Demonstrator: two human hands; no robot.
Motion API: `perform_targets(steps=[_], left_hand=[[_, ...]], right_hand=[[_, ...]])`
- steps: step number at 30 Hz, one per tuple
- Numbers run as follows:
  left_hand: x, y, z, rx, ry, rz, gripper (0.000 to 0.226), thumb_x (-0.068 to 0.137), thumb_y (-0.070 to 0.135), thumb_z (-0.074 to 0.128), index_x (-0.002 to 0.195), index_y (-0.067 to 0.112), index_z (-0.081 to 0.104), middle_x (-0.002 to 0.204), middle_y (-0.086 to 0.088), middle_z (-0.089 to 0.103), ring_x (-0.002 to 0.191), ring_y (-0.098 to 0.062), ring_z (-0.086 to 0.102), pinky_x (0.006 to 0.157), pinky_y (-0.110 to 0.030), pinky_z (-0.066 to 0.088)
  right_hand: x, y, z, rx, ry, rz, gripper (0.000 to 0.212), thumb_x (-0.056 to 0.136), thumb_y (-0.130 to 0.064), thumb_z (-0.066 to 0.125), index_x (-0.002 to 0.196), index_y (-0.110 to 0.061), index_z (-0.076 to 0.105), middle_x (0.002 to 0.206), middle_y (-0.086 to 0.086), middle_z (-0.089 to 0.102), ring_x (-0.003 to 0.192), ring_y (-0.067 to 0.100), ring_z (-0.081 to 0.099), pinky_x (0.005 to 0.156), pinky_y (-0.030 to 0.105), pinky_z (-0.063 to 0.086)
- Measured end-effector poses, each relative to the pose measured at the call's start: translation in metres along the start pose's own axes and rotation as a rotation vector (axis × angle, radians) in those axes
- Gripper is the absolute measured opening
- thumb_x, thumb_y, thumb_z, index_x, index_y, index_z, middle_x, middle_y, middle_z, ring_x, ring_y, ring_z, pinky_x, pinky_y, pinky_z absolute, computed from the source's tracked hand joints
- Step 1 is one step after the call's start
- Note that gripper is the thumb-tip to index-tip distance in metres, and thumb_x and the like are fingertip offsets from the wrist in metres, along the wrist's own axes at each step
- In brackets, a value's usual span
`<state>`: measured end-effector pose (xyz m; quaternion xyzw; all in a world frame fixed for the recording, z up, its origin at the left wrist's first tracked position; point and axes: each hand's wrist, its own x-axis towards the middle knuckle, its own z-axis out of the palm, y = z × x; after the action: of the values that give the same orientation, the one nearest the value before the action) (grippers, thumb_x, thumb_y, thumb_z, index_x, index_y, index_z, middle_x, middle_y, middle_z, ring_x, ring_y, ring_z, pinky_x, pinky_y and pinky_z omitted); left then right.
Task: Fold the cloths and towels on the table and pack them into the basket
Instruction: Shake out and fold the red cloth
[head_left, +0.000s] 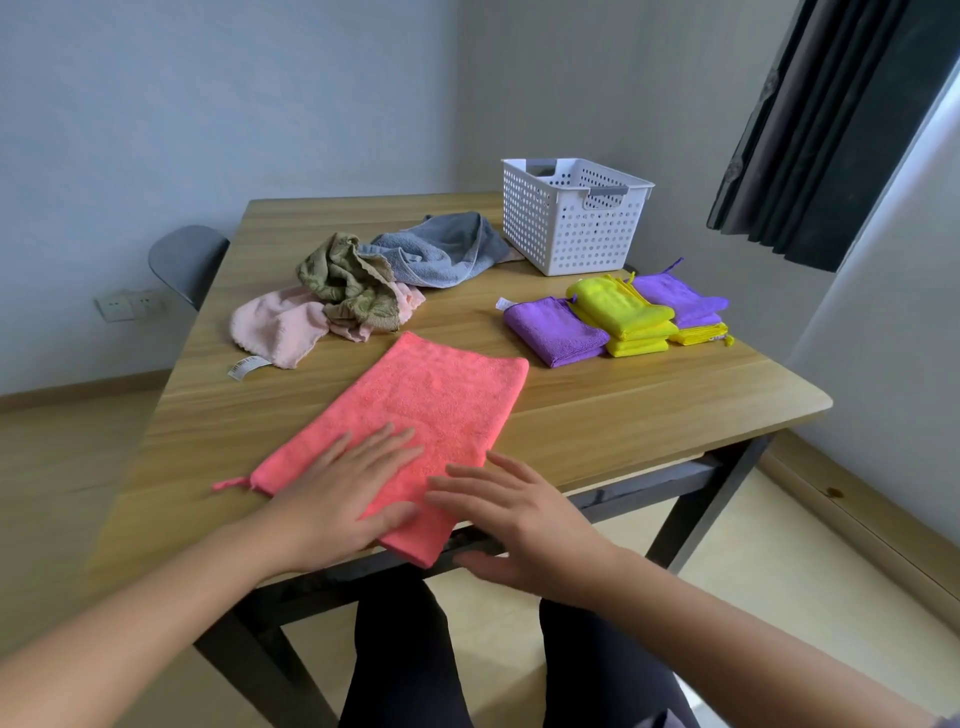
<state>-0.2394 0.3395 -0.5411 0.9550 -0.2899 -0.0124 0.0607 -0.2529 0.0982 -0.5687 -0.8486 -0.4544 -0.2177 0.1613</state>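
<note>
A coral-pink cloth (426, 405) lies folded in half lengthwise on the wooden table (649, 410), its near end over the front edge. My left hand (343, 493) rests flat on the cloth's near part, fingers straight. My right hand (514, 519) hovers at the cloth's near right corner with fingers spread, holding nothing. A white perforated basket (569, 218) stands at the back right. Folded purple cloths (556, 330) and yellow cloths (623, 312) sit in front of it. Unfolded pink (280, 327), olive (348, 283) and blue-grey towels (441, 249) lie heaped at the back left.
A grey chair (184, 260) stands behind the table's far left corner. Dark curtains (831, 130) hang at the right by the window. A wall socket (130, 304) sits low on the left wall. My legs are under the table's front edge.
</note>
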Motion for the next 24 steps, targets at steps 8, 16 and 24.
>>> perform_targets(steps=[8, 16, 24], left_hand=[[0.003, -0.005, -0.003, -0.099, -0.064, 0.022, 0.080, 0.072, 0.080, -0.002, 0.142, 0.042, -0.006, 0.152, 0.023, -0.014, 0.132, 0.015, -0.025, 0.114, -0.025, -0.015], [-0.019, -0.001, -0.005, -0.194, 0.120, 0.104, 0.060, 0.078, 0.068, 0.043, 0.135, 0.051, 0.032, 0.139, 0.045, 0.018, 0.128, 0.026, 0.005, 0.104, 0.002, 0.003], [-0.007, -0.006, -0.038, -0.965, 0.403, -0.113, 0.034, 0.056, 0.054, 0.077, 0.082, 0.032, 0.071, 0.073, 0.001, 0.070, 0.065, -0.008, 0.062, 0.061, -0.012, 0.046]], right_hand=[[0.010, -0.013, 0.025, -0.002, 0.217, -0.001, 0.026, 0.097, -0.027, 0.051, 0.107, -0.012, 0.070, 0.115, 0.000, 0.068, 0.111, 0.015, 0.062, 0.097, 0.032, 0.046], [-0.008, 0.010, -0.028, 0.533, 0.107, 0.475, 0.021, 0.093, -0.025, 0.056, 0.104, -0.017, 0.072, 0.081, 0.004, 0.071, 0.071, 0.004, 0.056, 0.066, 0.031, 0.048], [0.005, 0.041, -0.062, 0.836, 0.212, 0.688, 0.033, 0.090, -0.026, 0.050, 0.084, 0.005, 0.060, 0.065, -0.004, 0.046, 0.063, 0.009, 0.044, 0.058, 0.028, 0.041]])
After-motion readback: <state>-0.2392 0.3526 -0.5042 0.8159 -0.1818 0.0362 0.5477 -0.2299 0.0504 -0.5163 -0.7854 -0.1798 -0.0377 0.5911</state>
